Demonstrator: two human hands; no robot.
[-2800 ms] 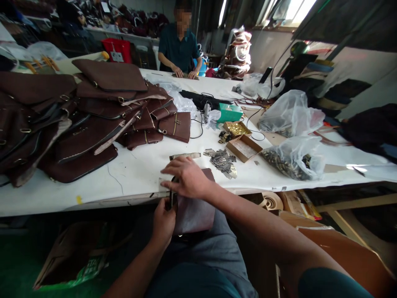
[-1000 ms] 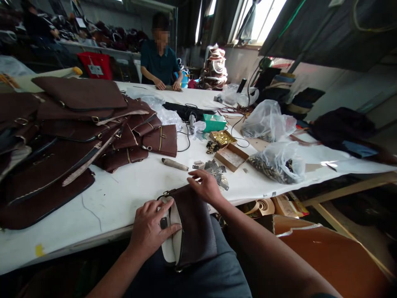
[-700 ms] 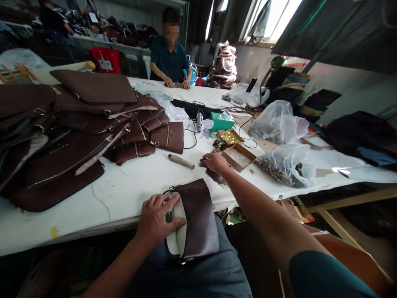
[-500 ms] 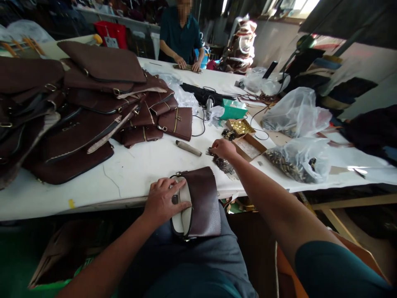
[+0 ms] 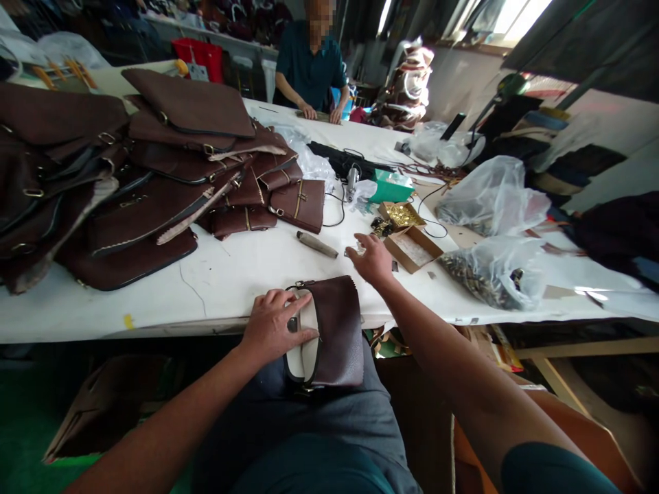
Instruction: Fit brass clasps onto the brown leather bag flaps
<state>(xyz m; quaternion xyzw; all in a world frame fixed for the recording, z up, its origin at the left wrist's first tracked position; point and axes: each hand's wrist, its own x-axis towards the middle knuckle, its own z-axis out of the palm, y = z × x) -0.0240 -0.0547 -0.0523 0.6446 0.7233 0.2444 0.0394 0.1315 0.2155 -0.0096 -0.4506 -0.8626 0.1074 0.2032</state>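
A small dark brown leather bag (image 5: 337,333) lies on my lap against the table edge, its pale-lined opening turned to the left. My left hand (image 5: 275,322) holds it at that opening, with thumb and forefinger spread across the pale lining. Over the table, my right hand (image 5: 371,259) is open with its fingers apart, and I see nothing gripped in it. A few small, flat metal pieces (image 5: 394,266) lie beside it; what is under the palm is hidden. Left of the fingertips rests a greyish, stick-shaped tool (image 5: 316,244).
Brown leather bags (image 5: 169,185) are heaped on the left. Behind my right hand stand a box of gold-coloured fittings (image 5: 402,214), a shallow cardboard box (image 5: 413,248) and a green box (image 5: 391,185). Plastic bags of parts (image 5: 489,274) sit at right. A co-worker (image 5: 311,65) stands across the table.
My right hand has gone from bunched fingers over a cluster of dark metal pieces to spread fingers; most of that cluster no longer shows. My left hand stays on the bag. The view has shifted slightly.
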